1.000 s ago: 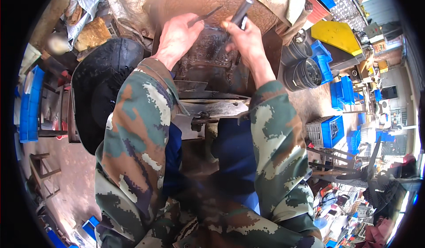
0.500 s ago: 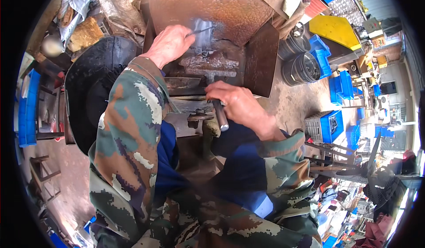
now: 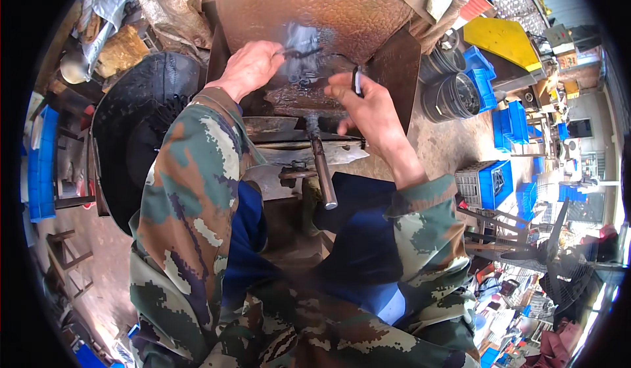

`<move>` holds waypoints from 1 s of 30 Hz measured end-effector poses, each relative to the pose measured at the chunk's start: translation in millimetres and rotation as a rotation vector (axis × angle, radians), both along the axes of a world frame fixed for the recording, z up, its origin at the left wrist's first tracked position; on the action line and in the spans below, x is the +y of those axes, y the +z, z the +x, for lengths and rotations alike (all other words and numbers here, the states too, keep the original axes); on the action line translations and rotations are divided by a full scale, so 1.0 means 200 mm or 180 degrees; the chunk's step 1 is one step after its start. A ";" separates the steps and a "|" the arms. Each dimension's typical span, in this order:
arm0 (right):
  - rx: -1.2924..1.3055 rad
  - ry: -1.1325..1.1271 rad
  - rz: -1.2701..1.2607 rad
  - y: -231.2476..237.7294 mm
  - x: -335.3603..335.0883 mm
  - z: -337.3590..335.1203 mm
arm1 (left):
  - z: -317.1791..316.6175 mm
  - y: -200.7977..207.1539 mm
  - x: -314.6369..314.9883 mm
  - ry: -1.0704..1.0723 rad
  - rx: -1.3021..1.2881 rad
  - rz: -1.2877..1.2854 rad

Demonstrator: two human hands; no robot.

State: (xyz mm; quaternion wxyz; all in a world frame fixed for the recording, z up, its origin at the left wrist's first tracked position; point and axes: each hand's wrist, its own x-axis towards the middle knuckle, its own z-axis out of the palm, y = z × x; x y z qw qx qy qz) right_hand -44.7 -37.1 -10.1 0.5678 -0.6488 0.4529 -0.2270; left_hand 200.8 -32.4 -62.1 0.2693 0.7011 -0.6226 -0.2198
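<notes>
My left hand [image 3: 251, 66] is closed on a thin dark metal tool [image 3: 299, 54], which points right over the metal fixture of the machine. To the right of the fixture [image 3: 299, 98], my right hand [image 3: 371, 108] is raised with its fingers bent. A small dark piece with a bright edge [image 3: 357, 81] stands up among those fingers; its kind is too small to make out. Below it, a round steel lever handle [image 3: 322, 171] slants down toward my lap, and no hand touches it. Greyish-white haze or spray blurs the area behind the fixture.
A brown metal guard [image 3: 388, 79] walls the machine's right side, with a hammered-looking panel [image 3: 309, 6] behind. At left stands a large black tub [image 3: 144, 131]. Black buckets [image 3: 450, 98], blue bins [image 3: 509, 128] and a grey crate [image 3: 476, 184] are on the right.
My right hand has let go of the lever handle and moved up and right; the small dark piece now shows in its fingers. The handle reaches lower. My left hand has barely shifted.
</notes>
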 end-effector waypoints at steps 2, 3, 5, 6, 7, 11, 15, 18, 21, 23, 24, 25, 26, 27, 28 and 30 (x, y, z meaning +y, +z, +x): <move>-0.0576 -0.0498 0.0315 -0.01 -0.03 0.06 | 0.03 0.00 -0.02 -0.0112 0.0519 -0.0066; -0.0574 -0.0506 0.0292 -0.02 -0.05 0.07 | 0.03 0.00 -0.03 -0.0244 0.1053 -0.0121; -0.1308 -0.0912 0.0492 -0.03 -0.08 0.09 | -0.03 0.04 -0.02 -0.0563 0.1373 -0.0414; -0.1471 -0.0995 0.0465 -0.03 -0.10 0.07 | -0.11 0.13 0.00 -0.0600 0.1673 -0.0155; -0.1453 -0.1052 0.0418 -0.03 -0.12 0.05 | -0.19 0.19 0.00 -0.0647 0.1969 0.0113; -0.2012 -0.0731 0.0540 -0.02 -0.05 0.21 | -0.17 0.25 0.14 -0.0523 0.2710 0.0471; -0.1995 -0.0969 0.0385 -0.02 -0.06 0.17 | -0.20 0.20 0.09 -0.0559 0.2824 0.0411; -0.1764 -0.1092 0.0156 -0.01 -0.08 0.10 | -0.19 0.20 0.05 -0.0260 0.2663 0.0238; -0.1737 -0.1092 0.0109 -0.02 -0.08 0.09 | -0.09 0.11 0.02 0.0218 0.2378 0.0359; -0.1561 -0.1051 -0.0005 -0.03 -0.07 0.08 | -0.02 0.03 -0.01 0.0245 0.2065 0.0531; -0.1561 -0.1047 0.0004 -0.03 -0.07 0.08 | 0.02 -0.04 -0.03 0.0157 0.1646 0.0597; -0.1476 -0.1036 -0.0062 -0.03 -0.07 0.08 | 0.02 -0.08 -0.04 0.0056 0.1231 0.0664; -0.1393 -0.1023 -0.0126 -0.03 -0.07 0.07 | 0.02 -0.12 -0.04 0.0053 0.1234 0.0672; -0.1390 -0.1031 -0.0123 -0.02 -0.07 0.06 | 0.01 -0.13 -0.04 -0.0350 0.1197 0.0585; -0.1332 -0.1030 -0.0166 -0.01 -0.06 0.05 | 0.01 -0.14 -0.04 -0.0751 0.1156 0.0496; -0.1276 -0.1024 -0.0205 -0.01 -0.06 0.04 | 0.01 -0.16 -0.04 -0.0776 0.0975 0.0289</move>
